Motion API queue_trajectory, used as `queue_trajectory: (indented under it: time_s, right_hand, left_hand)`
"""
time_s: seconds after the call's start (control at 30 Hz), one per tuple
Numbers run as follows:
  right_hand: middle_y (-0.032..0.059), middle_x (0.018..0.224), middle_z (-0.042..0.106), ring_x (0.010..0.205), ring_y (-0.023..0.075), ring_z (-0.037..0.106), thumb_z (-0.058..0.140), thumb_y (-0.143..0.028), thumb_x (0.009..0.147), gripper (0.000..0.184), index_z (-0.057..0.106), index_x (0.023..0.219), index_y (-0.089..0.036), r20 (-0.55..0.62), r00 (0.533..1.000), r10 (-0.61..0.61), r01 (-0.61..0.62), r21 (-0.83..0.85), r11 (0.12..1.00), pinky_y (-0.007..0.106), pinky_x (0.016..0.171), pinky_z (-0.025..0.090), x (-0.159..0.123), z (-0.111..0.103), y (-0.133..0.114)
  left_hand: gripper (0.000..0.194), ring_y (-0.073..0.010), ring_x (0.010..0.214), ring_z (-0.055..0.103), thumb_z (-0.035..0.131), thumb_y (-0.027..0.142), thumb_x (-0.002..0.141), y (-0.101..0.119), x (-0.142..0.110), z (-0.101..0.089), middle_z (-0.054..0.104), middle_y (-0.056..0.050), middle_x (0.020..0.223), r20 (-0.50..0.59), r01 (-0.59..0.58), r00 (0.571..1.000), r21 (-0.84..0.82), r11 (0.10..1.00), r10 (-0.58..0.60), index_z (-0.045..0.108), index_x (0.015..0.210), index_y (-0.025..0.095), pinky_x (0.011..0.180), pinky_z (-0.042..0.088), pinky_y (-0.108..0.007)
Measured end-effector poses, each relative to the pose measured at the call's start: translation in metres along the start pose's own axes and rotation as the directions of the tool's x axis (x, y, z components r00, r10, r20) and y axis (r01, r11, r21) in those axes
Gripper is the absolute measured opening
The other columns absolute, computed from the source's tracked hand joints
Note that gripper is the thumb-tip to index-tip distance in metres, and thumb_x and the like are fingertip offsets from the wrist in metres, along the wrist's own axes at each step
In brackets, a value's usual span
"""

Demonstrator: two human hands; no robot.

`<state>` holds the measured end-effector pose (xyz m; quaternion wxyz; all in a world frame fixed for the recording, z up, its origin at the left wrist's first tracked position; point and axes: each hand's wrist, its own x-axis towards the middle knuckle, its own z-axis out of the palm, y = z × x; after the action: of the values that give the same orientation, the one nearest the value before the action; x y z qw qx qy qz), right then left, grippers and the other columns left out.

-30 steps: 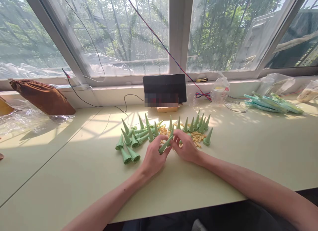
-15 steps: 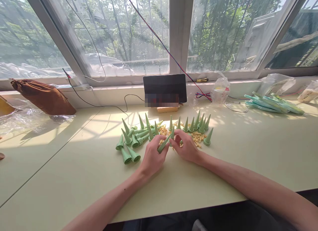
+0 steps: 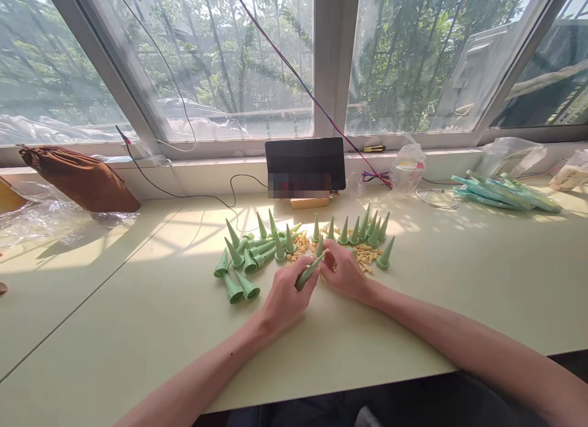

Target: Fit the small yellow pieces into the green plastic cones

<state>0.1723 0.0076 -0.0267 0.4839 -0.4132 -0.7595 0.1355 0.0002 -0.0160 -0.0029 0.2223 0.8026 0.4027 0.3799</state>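
In the head view, the left hand (image 3: 283, 293) is closed around a tapered green spike (image 3: 307, 275) slanting toward two o'clock, while the right hand (image 3: 346, 275) curls its fingers just beside the tip, whether gripping anything cannot be told. With the hands as dial centre, upright spikes (image 3: 354, 234) cluster at one to two o'clock, and lying spikes (image 3: 248, 288) mix with standing ones at nine to eleven. Loose yellow pegs (image 3: 366, 254) near two o'clock suggest work only partway done, the lying spikes probably left to handle.
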Motion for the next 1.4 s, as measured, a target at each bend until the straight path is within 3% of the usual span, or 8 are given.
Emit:
queue_trajectory:
  time_s: [0.33,0.5,0.7,1.0,1.17,1.4]
  right_hand:
    - [-0.0061,0.063,0.044,0.05,0.0101,0.043,0.05,-0.013,0.079,0.015,0.049,0.092,-0.021,0.063,0.998,0.009,-0.011,0.034,0.999,0.022,0.05,0.035,-0.0005,-0.0014,-0.0016]
    - [-0.0048,0.065,0.046,0.052,0.0098,0.04,0.051,-0.011,0.075,0.012,0.047,0.08,-0.021,0.13,0.991,-0.023,0.024,-0.009,1.0,0.022,0.052,0.033,-0.0013,0.0,0.0006]
    - [-0.0059,0.062,0.043,0.054,0.0095,0.037,0.05,-0.007,0.072,0.016,0.043,0.073,-0.021,0.113,0.992,-0.047,0.048,-0.009,0.999,0.021,0.053,0.031,-0.0015,0.0004,0.0004]
    - [-0.0023,0.069,0.055,0.057,0.0093,0.043,0.051,-0.016,0.085,0.012,0.049,0.073,-0.019,0.079,0.995,-0.053,0.048,0.069,0.996,0.021,0.056,0.034,-0.0012,0.0019,0.002]
    - [-0.0031,0.065,0.053,0.053,0.009,0.042,0.048,-0.028,0.095,0.015,0.054,0.084,-0.019,0.075,0.997,-0.001,-0.006,0.092,0.996,0.021,0.055,0.035,-0.0016,0.0006,0.001]
    - [-0.0022,0.069,0.058,0.054,0.0089,0.043,0.05,-0.027,0.092,0.02,0.045,0.074,-0.02,0.12,0.992,-0.027,0.015,0.095,0.995,0.02,0.055,0.036,-0.0014,0.0007,-0.0006]
  left_hand:
    - [0.022,-0.0098,0.054,0.038,0.046,0.034,0.095,0.0004,-0.0005,-0.0002,0.049,0.004,0.062,0.019,-0.047,0.999,0.035,0.998,0.046,0.062,0.09,0.02,0.056,0.036,-0.021]
    - [0.019,-0.0104,0.056,0.034,0.047,0.03,0.095,-0.0009,-0.0015,0.0006,0.045,0.004,0.062,0.045,-0.052,0.998,0.047,0.998,0.05,0.059,0.085,0.02,0.056,0.033,-0.021]
    - [0.018,-0.0103,0.055,0.031,0.047,0.027,0.094,-0.0003,-0.0019,0.0,0.042,0.005,0.061,0.068,-0.067,0.996,0.053,0.996,0.064,0.056,0.08,0.019,0.056,0.032,-0.021]
    - [0.014,-0.0089,0.056,0.036,0.047,0.024,0.095,0.0014,-0.003,0.0002,0.048,0.004,0.064,0.084,-0.126,0.988,-0.021,0.992,0.127,0.057,0.088,0.018,0.057,0.033,-0.02]
    - [0.019,-0.0081,0.054,0.033,0.048,0.024,0.095,0.0006,-0.0038,0.0008,0.045,0.005,0.06,0.061,-0.16,0.985,-0.02,0.987,0.161,0.052,0.078,0.018,0.054,0.03,-0.02]
    - [0.016,-0.0083,0.057,0.04,0.049,0.023,0.095,-0.0009,-0.0037,0.001,0.052,0.003,0.065,0.089,-0.181,0.979,-0.021,0.983,0.182,0.056,0.082,0.017,0.058,0.033,-0.02]
